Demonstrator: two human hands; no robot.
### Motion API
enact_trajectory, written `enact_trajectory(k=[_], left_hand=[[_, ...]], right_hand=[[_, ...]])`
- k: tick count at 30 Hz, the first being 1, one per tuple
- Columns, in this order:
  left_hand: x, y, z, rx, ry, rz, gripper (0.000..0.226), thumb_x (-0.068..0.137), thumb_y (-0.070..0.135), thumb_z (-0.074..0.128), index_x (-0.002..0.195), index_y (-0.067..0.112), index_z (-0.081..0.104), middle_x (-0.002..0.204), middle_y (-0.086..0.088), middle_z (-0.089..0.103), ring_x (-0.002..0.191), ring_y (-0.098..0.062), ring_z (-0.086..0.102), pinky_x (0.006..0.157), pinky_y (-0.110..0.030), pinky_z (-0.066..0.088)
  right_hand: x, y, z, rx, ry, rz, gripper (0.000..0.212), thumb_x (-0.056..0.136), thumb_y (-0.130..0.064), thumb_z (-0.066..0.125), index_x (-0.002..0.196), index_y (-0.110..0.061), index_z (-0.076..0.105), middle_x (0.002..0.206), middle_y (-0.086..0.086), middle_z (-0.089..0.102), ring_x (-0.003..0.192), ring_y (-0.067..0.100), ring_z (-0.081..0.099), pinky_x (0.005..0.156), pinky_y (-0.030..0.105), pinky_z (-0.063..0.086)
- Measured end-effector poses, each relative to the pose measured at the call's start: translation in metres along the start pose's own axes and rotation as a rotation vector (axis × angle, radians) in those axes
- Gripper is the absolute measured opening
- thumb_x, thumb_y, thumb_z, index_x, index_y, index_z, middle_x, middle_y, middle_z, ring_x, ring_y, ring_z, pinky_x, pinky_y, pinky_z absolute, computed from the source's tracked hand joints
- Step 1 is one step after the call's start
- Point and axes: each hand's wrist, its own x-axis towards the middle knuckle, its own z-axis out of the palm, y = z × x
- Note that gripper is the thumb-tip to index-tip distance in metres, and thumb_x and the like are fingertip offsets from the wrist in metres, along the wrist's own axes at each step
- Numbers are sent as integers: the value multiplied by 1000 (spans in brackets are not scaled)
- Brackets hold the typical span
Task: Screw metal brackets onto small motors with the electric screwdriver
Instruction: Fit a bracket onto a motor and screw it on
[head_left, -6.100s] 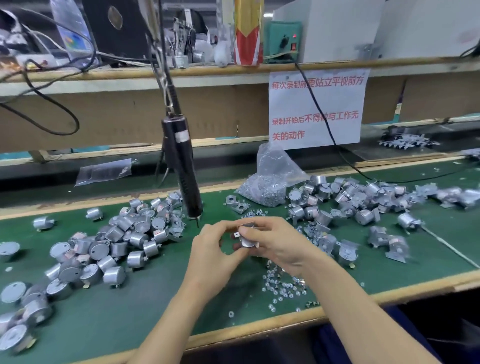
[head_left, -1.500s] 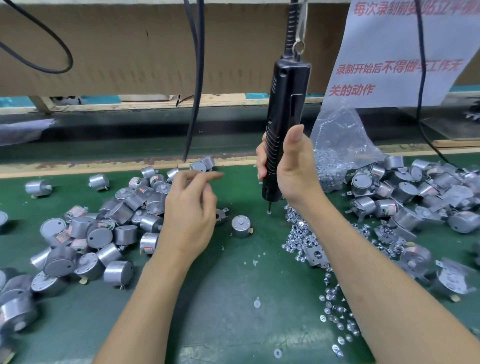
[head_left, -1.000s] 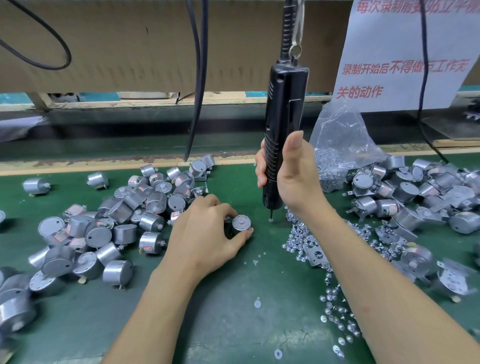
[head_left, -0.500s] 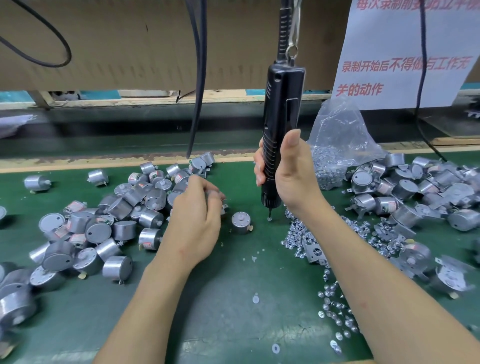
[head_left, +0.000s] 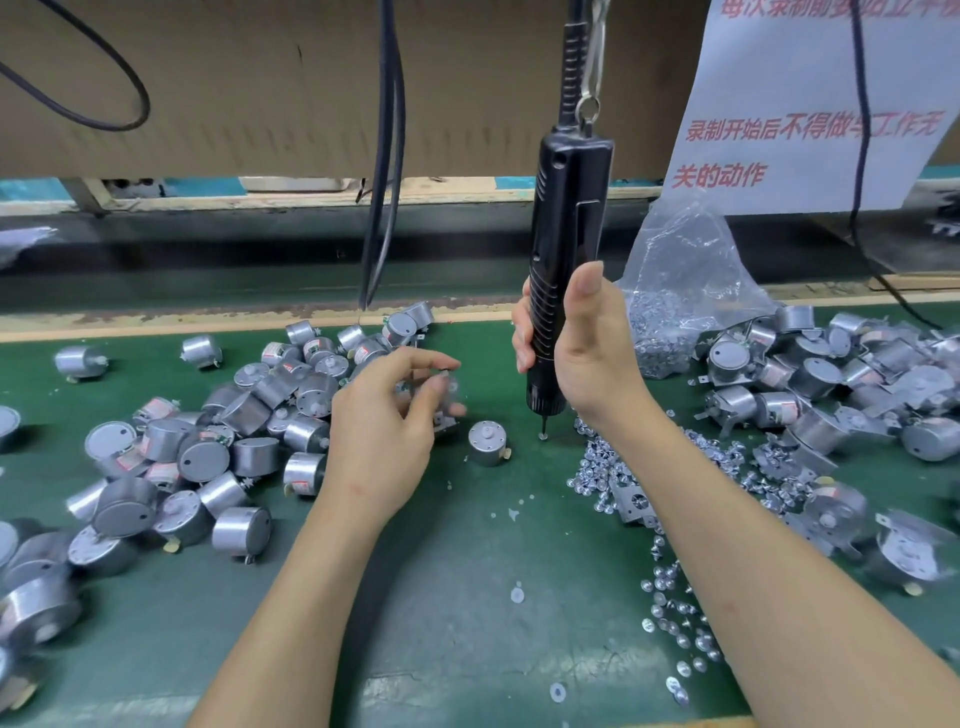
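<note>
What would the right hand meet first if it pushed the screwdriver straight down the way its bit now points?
Most likely the green mat. The right hand holds the electric screwdriver upright, its bit just right of the lone motor and left of the loose screws. Depth is unclear.

motor piles (head_left: 218, 457) flank bare mat (head_left: 467, 597) (screws (head_left: 670, 587) right)
</note>
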Motion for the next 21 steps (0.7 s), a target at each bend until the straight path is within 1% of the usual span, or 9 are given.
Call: enact_trajectory(k=[3,5,8,10,13,15,16,19,21], left_hand=[[-2,1,2,0,-14,-22,17,94,11,64,103,25,60,89,7,68,65,1,70,61,-2,41],[-2,1,3,-17,-23,-34,14,92,14,69,98,22,59,83,2,71,66,5,68,64,-1,42],[-3,2,3,-58,-79,-35,16,90,13,70,91,28,67,81,8,72,64,-9,71,67,-22,55],[-2,1,4,-24,-91,-7,28,93,13,66,99,40,70,83,10,71,65,-10,71,72,-29,57],[0,-2,6,38,-103,13,44,98,15,58,115,54,58,88,5,69,68,-3,69,72,-21,50],[-1,-5,7,72,-112,11,45,96,15,60,122,51,54,82,10,67,69,-1,67,71,-15,48],[-1,-6,8,69,-106,-9,39,94,16,63,120,45,55,79,13,68,71,-2,67,73,-17,50],[-1,-6,9,51,-49,-66,16,89,19,71,92,29,60,77,18,71,73,-3,68,73,-28,56],[-1,-6,9,73,-38,-45,16,87,18,74,80,29,66,73,20,70,70,-1,67,70,-22,54]], right_hand=[[0,0,0,5,-3,-5,104,57,-100,50,91,-2,51,56,-5,53,44,16,49,48,28,43],[0,0,0,9,-3,-9,104,57,-100,51,91,-1,51,56,-5,53,44,16,48,48,28,44],[0,1,0,13,-4,-12,105,56,-100,51,90,-1,51,57,-5,53,44,16,48,48,29,44],[0,0,0,15,-8,-15,106,56,-100,51,91,0,51,57,-5,53,44,17,48,49,29,44],[-1,0,1,21,-13,-17,106,55,-100,52,91,0,51,57,-5,53,44,17,48,48,28,44],[-1,0,1,26,-10,-15,106,55,-100,52,91,0,50,56,-5,53,44,16,48,48,28,44],[-1,0,1,30,-9,-14,106,55,-100,53,91,-1,50,56,-5,54,44,17,48,48,28,43],[0,1,1,34,-9,-13,105,55,-99,53,92,-1,50,56,-5,54,44,16,48,48,28,43],[0,2,2,37,-6,-12,104,56,-99,53,92,-2,50,56,-5,54,43,16,48,48,28,43]])
